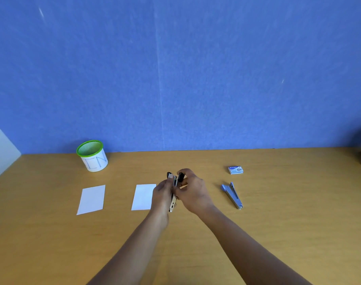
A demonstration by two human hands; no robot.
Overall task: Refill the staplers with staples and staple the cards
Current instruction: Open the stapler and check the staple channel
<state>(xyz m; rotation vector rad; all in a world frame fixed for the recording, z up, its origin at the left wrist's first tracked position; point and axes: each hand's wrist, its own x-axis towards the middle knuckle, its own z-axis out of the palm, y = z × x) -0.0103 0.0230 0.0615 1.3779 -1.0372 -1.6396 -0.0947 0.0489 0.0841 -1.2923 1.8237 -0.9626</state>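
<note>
Two bare forearms reach in from the near edge over the wooden tabletop and meet at its middle. The left hand grips the black stapler, fingers curled round its body. The right hand touches the same stapler from the other side, fingertips pinching the black upper arm at the far end. The stapler is held between both hands, lifted off the tabletop, nearly on end. Its black far ends stand spread apart; its metal near end shows below the left hand.

To the right of the right hand, apart from it, the blue stapler lies on the tabletop with its arms spread in a narrow V. Beyond it lies the staple box, closed as far as can be told.

Just left of the left hand lies a white card, its right edge partly hidden by that hand. A second white card lies further left. Beyond that card stands a green-rimmed mesh cup, against the blue partition.
</note>
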